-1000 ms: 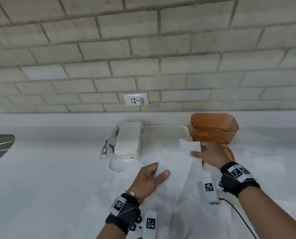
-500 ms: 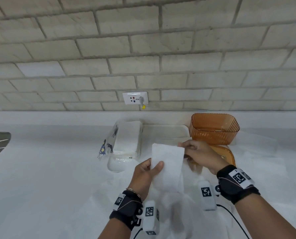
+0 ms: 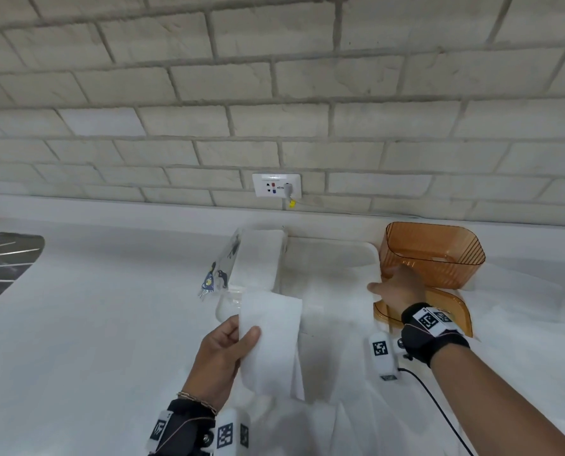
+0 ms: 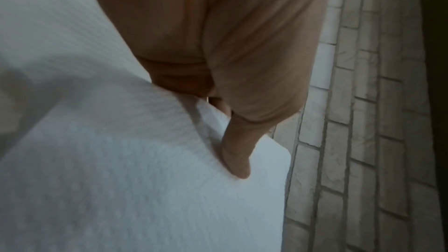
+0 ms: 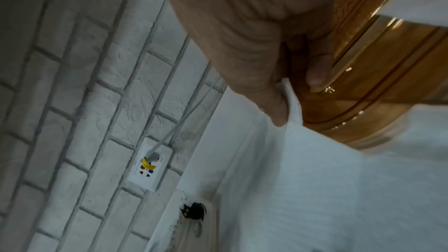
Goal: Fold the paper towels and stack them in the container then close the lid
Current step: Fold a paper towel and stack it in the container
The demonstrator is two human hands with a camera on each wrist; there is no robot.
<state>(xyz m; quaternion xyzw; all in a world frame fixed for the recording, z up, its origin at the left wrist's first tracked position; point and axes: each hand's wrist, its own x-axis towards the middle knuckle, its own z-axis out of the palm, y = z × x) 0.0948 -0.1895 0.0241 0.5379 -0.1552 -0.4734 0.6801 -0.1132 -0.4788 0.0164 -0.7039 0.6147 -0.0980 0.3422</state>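
Note:
My left hand (image 3: 246, 337) grips a folded white paper towel (image 3: 269, 337) upright above the counter; in the left wrist view the thumb presses on the paper towel (image 4: 145, 179) in my left hand (image 4: 227, 137). My right hand (image 3: 386, 284) reaches forward beside the orange container (image 3: 432, 255), which stands open at the back right. Its orange lid (image 3: 452, 307) lies flat in front of it. In the right wrist view my right hand (image 5: 290, 95) pinches the raised edge of another white towel (image 5: 315, 179) lying next to the lid (image 5: 363, 93).
A clear pack of paper towels (image 3: 258, 258) with a cat print stands at the back centre. More white sheets (image 3: 333, 291) cover the counter (image 3: 93, 324). A wall socket (image 3: 277, 185) with a cable sits above. A dark ridged drainer (image 3: 4, 258) is at the far left.
My right hand let go of the towel being folded and moved forward and right to a sheet by the lid. My left hand now holds the folded towel alone, shifted left.

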